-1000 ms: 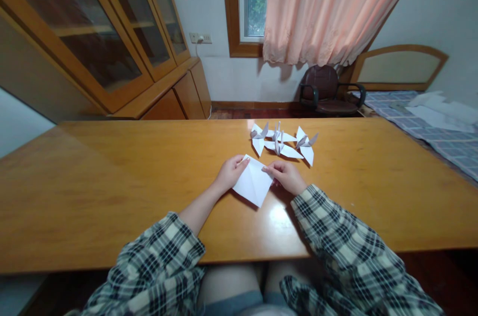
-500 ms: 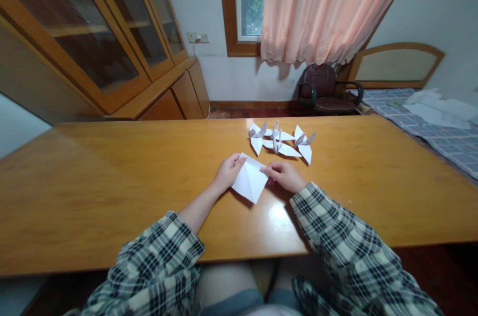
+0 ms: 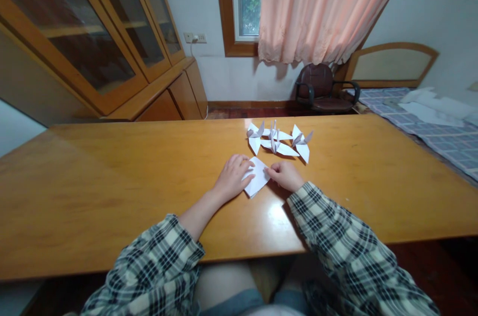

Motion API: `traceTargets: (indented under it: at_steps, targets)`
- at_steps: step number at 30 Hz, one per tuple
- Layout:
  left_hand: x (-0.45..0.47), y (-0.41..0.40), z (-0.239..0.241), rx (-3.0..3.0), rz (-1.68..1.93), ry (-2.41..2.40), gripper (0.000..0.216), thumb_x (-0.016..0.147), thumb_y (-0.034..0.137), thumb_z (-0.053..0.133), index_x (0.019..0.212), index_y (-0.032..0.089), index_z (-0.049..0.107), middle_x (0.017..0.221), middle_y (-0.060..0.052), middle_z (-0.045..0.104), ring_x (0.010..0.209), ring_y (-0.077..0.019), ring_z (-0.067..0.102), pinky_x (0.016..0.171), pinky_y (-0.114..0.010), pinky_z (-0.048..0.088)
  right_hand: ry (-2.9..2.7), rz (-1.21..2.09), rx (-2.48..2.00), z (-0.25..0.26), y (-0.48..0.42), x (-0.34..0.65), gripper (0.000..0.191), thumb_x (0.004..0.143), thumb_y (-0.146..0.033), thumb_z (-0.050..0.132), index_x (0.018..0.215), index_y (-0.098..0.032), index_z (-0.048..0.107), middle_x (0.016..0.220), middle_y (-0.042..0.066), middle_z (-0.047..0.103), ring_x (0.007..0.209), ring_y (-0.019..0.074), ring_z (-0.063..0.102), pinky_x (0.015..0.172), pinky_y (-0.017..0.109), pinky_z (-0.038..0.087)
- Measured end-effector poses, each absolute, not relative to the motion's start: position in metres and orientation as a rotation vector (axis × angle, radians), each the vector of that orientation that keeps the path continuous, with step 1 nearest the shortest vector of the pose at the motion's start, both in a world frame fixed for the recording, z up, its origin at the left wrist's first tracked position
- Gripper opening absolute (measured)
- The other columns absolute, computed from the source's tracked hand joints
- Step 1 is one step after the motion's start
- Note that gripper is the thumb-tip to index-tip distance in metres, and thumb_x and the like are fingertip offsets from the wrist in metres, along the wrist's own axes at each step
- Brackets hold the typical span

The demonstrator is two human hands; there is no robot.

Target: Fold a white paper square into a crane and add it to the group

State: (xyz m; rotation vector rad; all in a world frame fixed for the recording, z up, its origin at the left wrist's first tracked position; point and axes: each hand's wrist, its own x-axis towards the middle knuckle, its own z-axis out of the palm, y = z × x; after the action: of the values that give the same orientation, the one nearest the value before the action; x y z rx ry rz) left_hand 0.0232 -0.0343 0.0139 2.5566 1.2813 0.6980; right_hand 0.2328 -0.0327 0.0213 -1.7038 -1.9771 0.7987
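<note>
A folded square of white paper (image 3: 257, 176) lies on the table, turned with its corners up and down. My left hand (image 3: 232, 176) rests over the paper's left side, fingers spread and pressing on it from above. At the paper's right corner, my right hand (image 3: 286, 175) pinches the edge between thumb and curled fingers. Just beyond the paper stand several white origami cranes, among them a left crane (image 3: 255, 136), a front crane (image 3: 276, 146) and a right crane (image 3: 301, 141).
The wooden table (image 3: 123, 181) spreads to both sides, its front edge close to my lap. Past it are a glass-door cabinet (image 3: 149, 77) at the left, a dark office chair (image 3: 317, 86) and a bed (image 3: 421, 111) at the right.
The paper has gone from held up and tilted to lying flatter and folded smaller. My left hand shifted from gripping its upper left corner to lying on top of it.
</note>
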Motion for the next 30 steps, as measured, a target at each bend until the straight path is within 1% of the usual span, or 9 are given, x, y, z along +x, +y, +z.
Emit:
traceTargets:
  at_steps: [2,4,7,10,14,20,22,27,30]
  targets:
    - [0.025,-0.038,0.01,2.556,0.579,1.207,0.037,0.09,0.037,0.047,0.123,0.021,0.053,0.133,-0.011,0.048,0.126,-0.0259,0.039,0.106,-0.043,0.031,-2.03,0.713,-1.729,0.022,-0.032,0.233,0.044,0.082,-0.044,0.052,0.046,-0.019,0.049,0.045,0.0,0.048,0.044,0.0107,0.038,0.047,0.028,0.021]
    - [0.026,-0.04,0.004,2.526,0.44,1.197,0.05,0.092,0.042,0.041,0.136,0.018,0.042,0.147,-0.013,0.035,0.136,-0.0263,0.03,0.112,-0.044,0.023,-2.095,0.67,-1.722,0.022,-0.032,0.233,0.044,0.082,-0.043,0.052,0.045,-0.019,0.048,0.045,-0.001,0.044,0.045,0.0103,0.035,0.047,0.028,0.02]
    - [0.024,-0.04,-0.001,2.542,0.28,1.169,0.064,0.093,0.052,0.033,0.144,0.015,0.028,0.154,-0.014,0.021,0.142,-0.0256,0.018,0.115,-0.043,0.015,-2.155,0.671,-1.701,0.021,-0.03,0.237,0.046,0.083,-0.046,0.051,0.046,-0.019,0.045,0.045,-0.002,0.041,0.045,0.0096,0.034,0.048,0.028,0.02]
    - [0.023,-0.04,0.0,2.591,0.174,1.16,0.073,0.091,0.06,0.029,0.147,0.013,0.021,0.156,-0.014,0.014,0.144,-0.0251,0.011,0.117,-0.041,0.011,-2.151,0.707,-1.61,0.019,-0.028,0.242,0.044,0.086,-0.045,0.049,0.052,-0.018,0.047,0.049,-0.001,0.046,0.047,0.0096,0.039,0.048,0.026,0.025]
    - [0.023,-0.04,0.004,2.616,0.104,1.168,0.076,0.09,0.062,0.027,0.147,0.013,0.018,0.156,-0.014,0.01,0.144,-0.0242,0.008,0.118,-0.039,0.009,-2.027,1.092,-1.473,0.019,-0.024,0.249,0.031,0.092,-0.04,0.042,0.075,-0.018,0.055,0.061,0.0,0.058,0.051,0.0109,0.053,0.051,0.023,0.04]
    - [0.023,-0.039,0.005,2.602,0.107,1.143,0.075,0.091,0.062,0.027,0.148,0.015,0.018,0.156,-0.013,0.009,0.145,-0.0237,0.007,0.118,-0.04,0.009,-1.986,1.466,-1.372,0.019,-0.015,0.262,0.016,0.087,-0.034,0.054,0.091,-0.019,0.057,0.067,-0.001,0.061,0.056,0.012,0.059,0.054,0.026,0.051]
    - [0.022,-0.038,0.005,2.594,0.121,1.133,0.075,0.09,0.062,0.028,0.148,0.015,0.018,0.156,-0.012,0.009,0.144,-0.0239,0.008,0.118,-0.04,0.01,-1.945,1.605,-1.285,0.018,-0.011,0.268,0.02,0.084,-0.033,0.058,0.097,-0.018,0.057,0.069,0.0,0.061,0.061,0.013,0.061,0.056,0.027,0.053]
    - [0.021,-0.038,0.005,2.576,0.137,1.11,0.075,0.089,0.061,0.032,0.147,0.016,0.021,0.156,-0.012,0.011,0.144,-0.0238,0.01,0.118,-0.04,0.01,-1.814,1.755,-1.11,0.014,-0.008,0.278,0.049,0.079,-0.032,0.065,0.123,-0.017,0.048,0.079,0.0,0.06,0.068,0.0125,0.063,0.058,0.026,0.055]
    - [0.021,-0.038,0.005,2.566,0.148,1.112,0.074,0.089,0.061,0.033,0.147,0.017,0.02,0.156,-0.011,0.011,0.144,-0.0242,0.01,0.118,-0.041,0.011,-1.811,1.762,-1.065,0.013,-0.01,0.28,0.049,0.08,-0.031,0.065,0.125,-0.018,0.05,0.083,0.001,0.059,0.071,0.0118,0.063,0.061,0.025,0.056]
